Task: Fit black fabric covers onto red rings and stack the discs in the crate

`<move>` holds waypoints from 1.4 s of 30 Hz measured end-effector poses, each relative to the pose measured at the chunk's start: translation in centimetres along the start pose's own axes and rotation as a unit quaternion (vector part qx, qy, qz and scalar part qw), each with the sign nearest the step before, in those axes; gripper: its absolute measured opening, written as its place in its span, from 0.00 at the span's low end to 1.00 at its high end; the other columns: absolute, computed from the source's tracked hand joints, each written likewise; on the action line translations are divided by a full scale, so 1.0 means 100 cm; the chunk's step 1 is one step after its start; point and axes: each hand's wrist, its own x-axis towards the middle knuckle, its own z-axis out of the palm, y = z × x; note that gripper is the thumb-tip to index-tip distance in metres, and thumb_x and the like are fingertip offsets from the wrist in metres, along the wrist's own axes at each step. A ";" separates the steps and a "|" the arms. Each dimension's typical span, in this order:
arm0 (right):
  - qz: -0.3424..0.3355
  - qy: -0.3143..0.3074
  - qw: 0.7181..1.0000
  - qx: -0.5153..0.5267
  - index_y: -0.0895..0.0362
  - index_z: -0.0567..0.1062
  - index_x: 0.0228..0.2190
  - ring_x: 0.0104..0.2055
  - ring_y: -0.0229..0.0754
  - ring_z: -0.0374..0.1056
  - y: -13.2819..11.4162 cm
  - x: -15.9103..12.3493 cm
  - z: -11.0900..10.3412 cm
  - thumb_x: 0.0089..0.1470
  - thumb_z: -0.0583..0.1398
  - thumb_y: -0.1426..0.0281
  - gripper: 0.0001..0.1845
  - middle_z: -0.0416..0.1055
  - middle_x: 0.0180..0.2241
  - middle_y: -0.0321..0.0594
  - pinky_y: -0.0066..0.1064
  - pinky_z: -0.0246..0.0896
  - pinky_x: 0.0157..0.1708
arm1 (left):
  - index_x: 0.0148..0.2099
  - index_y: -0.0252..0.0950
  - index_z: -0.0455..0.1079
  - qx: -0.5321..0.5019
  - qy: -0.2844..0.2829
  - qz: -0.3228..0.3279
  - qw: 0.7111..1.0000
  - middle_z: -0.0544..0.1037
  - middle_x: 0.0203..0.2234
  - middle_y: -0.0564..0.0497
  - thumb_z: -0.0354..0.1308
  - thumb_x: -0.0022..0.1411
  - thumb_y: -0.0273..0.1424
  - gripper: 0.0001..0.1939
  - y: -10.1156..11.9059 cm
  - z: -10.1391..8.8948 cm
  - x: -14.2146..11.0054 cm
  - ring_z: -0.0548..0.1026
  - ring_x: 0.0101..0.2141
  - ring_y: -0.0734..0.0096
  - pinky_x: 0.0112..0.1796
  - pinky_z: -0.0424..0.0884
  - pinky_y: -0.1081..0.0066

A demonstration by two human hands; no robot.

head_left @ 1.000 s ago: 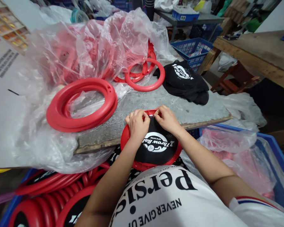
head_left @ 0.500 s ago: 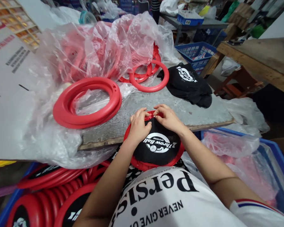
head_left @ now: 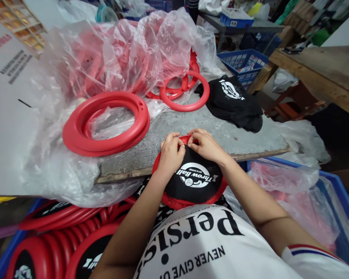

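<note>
A red ring with black fabric, printed "Throw Ball", forms a disc (head_left: 196, 190) that rests against my body and the table's front edge. My left hand (head_left: 171, 153) is closed at its far left rim, thumb and fingertips pinched on the black fabric's edge. Beside it, my right hand (head_left: 205, 145) pinches the same edge at the far rim, its fingers bent over the red ring. The fingertips partly hide the spot between them. Beyond my hands, a loose red ring (head_left: 203, 100) leans on others, and black printed fabric covers (head_left: 235, 106) lie in a pile.
Stacked red rings (head_left: 72, 133) lie at left on the grey table (head_left: 163, 120), before a clear plastic bag (head_left: 128, 54) full of rings. Finished discs (head_left: 58, 248) fill a bin below left. A blue bin (head_left: 340, 193) with plastic stands below right. A white carton (head_left: 8, 128) stands far left.
My left thumb has moved up from the fabric towards the rim and closed against the fingers. The right fingers have drawn slightly tighter. The view has shifted a little.
</note>
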 end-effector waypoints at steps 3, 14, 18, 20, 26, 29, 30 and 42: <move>0.002 0.004 1.000 0.008 0.55 0.74 0.30 0.55 0.52 0.65 0.000 0.000 0.000 0.55 0.62 0.73 0.02 0.71 0.51 0.44 0.50 0.56 0.57 | 0.33 0.38 0.67 0.000 0.006 -0.002 1.000 0.74 0.52 0.43 0.56 0.60 0.20 0.07 0.000 0.001 0.000 0.70 0.58 0.58 0.58 0.63 0.55; 0.008 0.018 1.000 0.006 0.54 0.73 0.29 0.53 0.52 0.65 -0.001 -0.001 0.002 0.55 0.62 0.73 0.03 0.72 0.50 0.44 0.47 0.57 0.56 | 0.32 0.38 0.64 -0.007 0.030 -0.001 1.000 0.75 0.47 0.44 0.55 0.59 0.20 0.08 0.000 0.003 0.001 0.72 0.54 0.58 0.56 0.65 0.55; 0.003 0.022 1.000 -0.007 0.54 0.72 0.28 0.51 0.51 0.66 -0.001 0.000 0.003 0.55 0.61 0.74 0.04 0.73 0.47 0.43 0.45 0.57 0.54 | 0.30 0.38 0.64 -0.019 0.030 -0.015 0.999 0.75 0.46 0.44 0.55 0.58 0.19 0.09 0.001 0.004 0.003 0.72 0.53 0.57 0.56 0.66 0.54; 0.003 0.027 1.000 -0.011 0.54 0.71 0.28 0.49 0.50 0.66 -0.001 0.000 0.004 0.54 0.60 0.74 0.04 0.73 0.44 0.42 0.44 0.58 0.54 | 0.29 0.38 0.63 -0.026 0.031 -0.031 0.999 0.75 0.45 0.44 0.55 0.58 0.19 0.10 0.002 0.004 0.004 0.73 0.52 0.58 0.56 0.66 0.55; 0.014 0.031 0.999 -0.012 0.54 0.69 0.25 0.46 0.47 0.66 -0.002 0.002 0.005 0.53 0.60 0.74 0.06 0.72 0.40 0.41 0.41 0.58 0.53 | 0.27 0.39 0.61 -0.026 0.025 -0.063 0.997 0.75 0.41 0.46 0.55 0.58 0.20 0.11 0.007 0.003 0.008 0.74 0.49 0.59 0.55 0.66 0.55; 0.018 0.032 0.999 -0.014 0.54 0.68 0.24 0.44 0.46 0.66 -0.002 0.003 0.005 0.52 0.59 0.75 0.07 0.72 0.38 0.40 0.40 0.58 0.53 | 0.26 0.39 0.60 -0.020 0.018 -0.069 0.997 0.75 0.40 0.47 0.54 0.58 0.20 0.11 0.008 0.002 0.008 0.74 0.48 0.60 0.54 0.66 0.57; 0.019 0.033 0.999 -0.016 0.54 0.68 0.24 0.44 0.46 0.66 -0.002 0.003 0.006 0.52 0.59 0.75 0.08 0.72 0.38 0.40 0.40 0.59 0.52 | 0.26 0.39 0.60 -0.017 0.016 -0.071 0.997 0.75 0.40 0.47 0.54 0.58 0.20 0.11 0.008 0.002 0.009 0.74 0.47 0.60 0.53 0.66 0.57; 0.056 0.029 0.997 -0.039 0.54 0.69 0.27 0.42 0.49 0.66 -0.005 0.006 0.007 0.54 0.60 0.73 0.05 0.72 0.36 0.41 0.40 0.59 0.46 | 0.32 0.38 0.66 0.035 0.017 -0.060 0.997 0.76 0.40 0.46 0.52 0.63 0.25 0.07 0.004 0.008 0.011 0.74 0.47 0.58 0.53 0.65 0.55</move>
